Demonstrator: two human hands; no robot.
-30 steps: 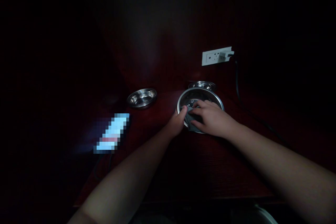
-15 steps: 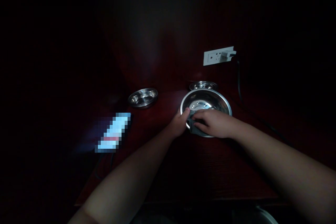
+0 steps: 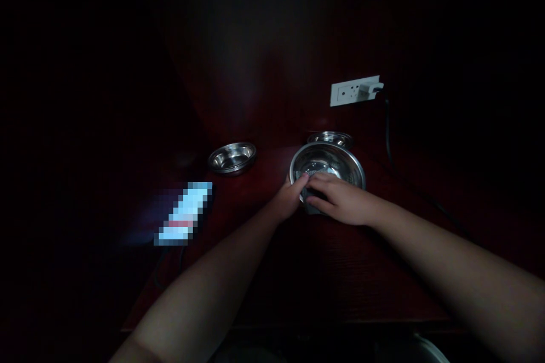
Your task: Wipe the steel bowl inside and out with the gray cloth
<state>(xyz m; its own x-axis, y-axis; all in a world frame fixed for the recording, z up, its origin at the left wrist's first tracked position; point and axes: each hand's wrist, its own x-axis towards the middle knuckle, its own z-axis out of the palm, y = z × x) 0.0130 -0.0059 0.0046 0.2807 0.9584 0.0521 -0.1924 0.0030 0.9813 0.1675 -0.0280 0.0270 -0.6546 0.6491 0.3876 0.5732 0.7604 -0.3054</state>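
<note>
A shiny steel bowl (image 3: 347,167) is tilted toward me above the dark red table. My left hand (image 3: 292,195) grips its left rim, thumb over the edge and fingers hidden behind. My right hand (image 3: 340,198) is closed on a dark grey cloth (image 3: 314,208), pressing it at the bowl's near-left rim. Part of the cloth hangs below the fingers. Behind the bowl a second steel dish (image 3: 330,137) shows partly. To the left, a small stack of steel bowls (image 3: 232,157) stands on the table.
A phone with a lit, pixelated screen (image 3: 184,214) lies at the left, a cable near it. On the back wall sits a white socket plate (image 3: 347,94) with a plugged-in charger; its black cord (image 3: 388,130) runs down to the right. The table's front edge (image 3: 264,329) shows below.
The held bowl has shifted slightly left. My right hand has moved a little left with the cloth, closer to my left thumb, and less cloth hangs below the rim.
</note>
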